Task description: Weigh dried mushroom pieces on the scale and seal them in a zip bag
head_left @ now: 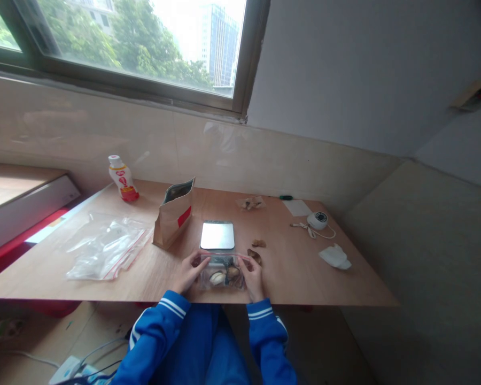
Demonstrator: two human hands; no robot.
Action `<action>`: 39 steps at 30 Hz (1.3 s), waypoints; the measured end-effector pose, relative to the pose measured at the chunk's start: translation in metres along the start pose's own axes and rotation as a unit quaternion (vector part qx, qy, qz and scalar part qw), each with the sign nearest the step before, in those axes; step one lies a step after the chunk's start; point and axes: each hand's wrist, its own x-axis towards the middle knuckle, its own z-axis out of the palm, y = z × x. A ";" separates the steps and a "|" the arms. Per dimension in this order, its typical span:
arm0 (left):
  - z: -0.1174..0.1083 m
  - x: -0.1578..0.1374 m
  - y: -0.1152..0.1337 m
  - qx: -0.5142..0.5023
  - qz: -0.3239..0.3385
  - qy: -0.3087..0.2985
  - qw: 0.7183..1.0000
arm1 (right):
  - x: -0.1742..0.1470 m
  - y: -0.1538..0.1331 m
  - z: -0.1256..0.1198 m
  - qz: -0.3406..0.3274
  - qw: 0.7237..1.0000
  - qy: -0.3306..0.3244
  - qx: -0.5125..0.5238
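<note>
Near the table's front edge, a clear zip bag [223, 284] holds several brown and pale dried pieces, perhaps mushrooms, and something dark. My left hand [189, 274] pinches the bag's top edge at its left corner. At the right corner, my right hand [252, 275] grips the same edge between thumb and fingers. Just beyond the bag lies a small flat scale [217, 235] with a shiny silver plate. Two brown dried pieces, one at the back [258, 243] and one closer [255, 256], lie by my right hand.
An open kraft paper bag [172, 219] stands left of the scale. Clear zip bags [104, 248] lie farther left, with a bottle [123, 179] behind. To the right are a small packet [251, 202], a white camera [317, 220] with its cable, and crumpled tissue [335, 256].
</note>
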 end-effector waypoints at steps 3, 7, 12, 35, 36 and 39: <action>0.000 0.000 -0.001 0.004 -0.009 0.003 1.000 | 0.000 0.001 0.000 -0.012 1.000 -0.003 0.008; -0.001 0.001 -0.006 0.004 -0.007 -0.005 1.000 | -0.002 0.000 -0.002 -0.021 1.000 0.008 -0.009; -0.002 0.002 -0.007 -0.017 -0.008 0.002 1.000 | -0.004 -0.009 0.000 -0.019 0.998 0.039 -0.036; -0.005 0.006 -0.010 0.006 0.028 0.003 1.000 | -0.004 -0.011 0.022 0.037 0.998 0.004 0.056; -0.005 0.006 -0.011 0.004 0.024 -0.001 1.000 | -0.004 -0.011 0.022 0.039 0.997 0.007 0.062; -0.005 0.005 -0.012 0.002 0.018 -0.004 1.000 | -0.005 -0.011 0.022 0.046 0.996 0.014 0.080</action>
